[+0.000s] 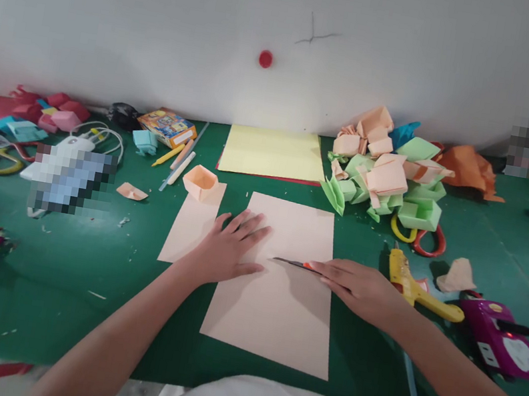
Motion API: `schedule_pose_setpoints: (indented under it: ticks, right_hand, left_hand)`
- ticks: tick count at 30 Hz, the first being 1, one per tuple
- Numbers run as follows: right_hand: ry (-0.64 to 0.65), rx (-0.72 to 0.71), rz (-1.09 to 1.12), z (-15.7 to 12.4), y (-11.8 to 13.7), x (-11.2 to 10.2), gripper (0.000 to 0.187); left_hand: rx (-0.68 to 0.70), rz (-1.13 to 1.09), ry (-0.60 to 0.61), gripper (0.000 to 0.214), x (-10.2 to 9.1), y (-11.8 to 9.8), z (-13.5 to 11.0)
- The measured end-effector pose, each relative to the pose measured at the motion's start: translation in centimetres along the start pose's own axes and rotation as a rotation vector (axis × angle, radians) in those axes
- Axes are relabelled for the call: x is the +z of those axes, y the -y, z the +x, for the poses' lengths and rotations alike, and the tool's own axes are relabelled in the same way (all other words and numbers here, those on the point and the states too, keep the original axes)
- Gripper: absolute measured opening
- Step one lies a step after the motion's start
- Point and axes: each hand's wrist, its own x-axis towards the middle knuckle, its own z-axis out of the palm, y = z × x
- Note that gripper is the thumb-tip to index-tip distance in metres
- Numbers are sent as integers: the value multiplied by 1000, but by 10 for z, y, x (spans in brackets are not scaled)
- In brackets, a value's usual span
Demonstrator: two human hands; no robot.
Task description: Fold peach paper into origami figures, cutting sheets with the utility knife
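Observation:
My left hand lies palm down with fingers spread, its fingertips on a large pale pink sheet of paper. From the right, my right hand grips what looks like a pair of scissors. Their dark, narrow blades point left over the sheet; a bit of orange handle shows and the rest is hidden in my fingers. Left of the large sheet, partly under my left hand and wrist, is a smaller pink paper piece. A folded peach paper box stands at its top end.
Yellow paper lies at the back by the wall. At right are a pile of folded paper shapes, red-and-yellow scissors, a yellow glue gun and a purple power strip. Crayons and a white charger lie left.

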Motion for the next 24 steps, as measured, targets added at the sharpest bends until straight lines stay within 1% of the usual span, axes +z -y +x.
schedule_pose_setpoints:
  ticks: [17,21,24]
  right_hand:
    - [-29,-24,-5,0,-1,2,41]
    - [-26,-11,-20,-2,-1,1,42]
    - [-28,-4,-23,-4,-1,1,42]
  left_hand:
    - [4,-18,-29,75,0,0,0]
    - [9,-22,-44,76,0,0,0]
    - [12,-17,-33,75,0,0,1]
